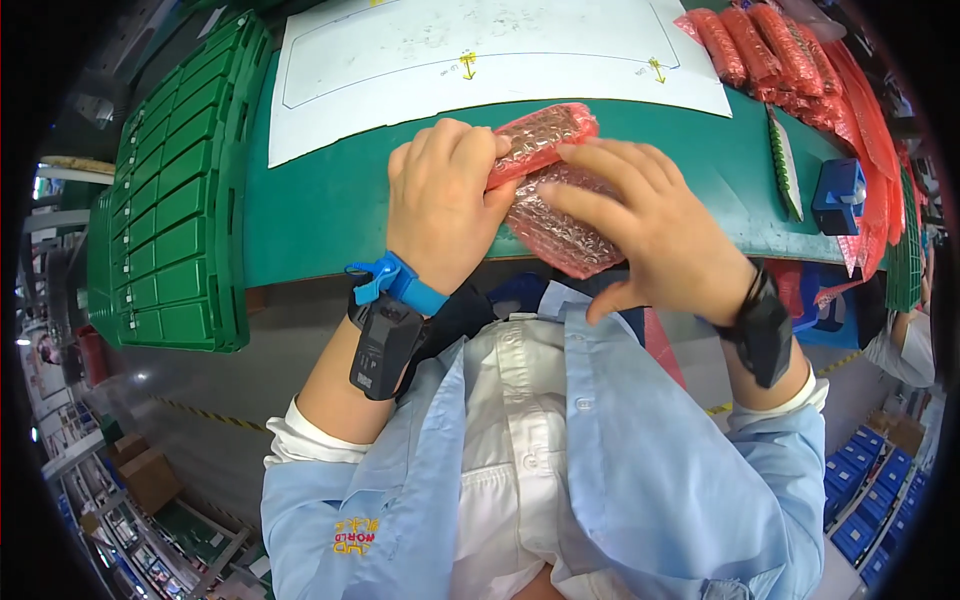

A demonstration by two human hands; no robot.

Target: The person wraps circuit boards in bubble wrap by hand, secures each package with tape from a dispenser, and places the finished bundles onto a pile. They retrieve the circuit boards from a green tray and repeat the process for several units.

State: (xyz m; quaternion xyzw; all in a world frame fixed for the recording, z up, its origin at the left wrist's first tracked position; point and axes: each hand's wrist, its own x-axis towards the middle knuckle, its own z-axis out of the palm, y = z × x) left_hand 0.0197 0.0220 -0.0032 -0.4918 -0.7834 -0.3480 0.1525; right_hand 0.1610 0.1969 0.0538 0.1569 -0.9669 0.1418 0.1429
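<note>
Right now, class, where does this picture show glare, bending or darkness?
Head view: small glints speckle the upper crinkled red bubble-wrap bundle; head view: the front edge of the flat green tabletop bows; head view: the picture's corners fall black.

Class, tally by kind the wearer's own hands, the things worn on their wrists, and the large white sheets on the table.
Bare hands, left hand and right hand: 2
Black wrist devices: 2
Blue wrist strap: 1
Large white sheet: 1
Total: 6
</note>
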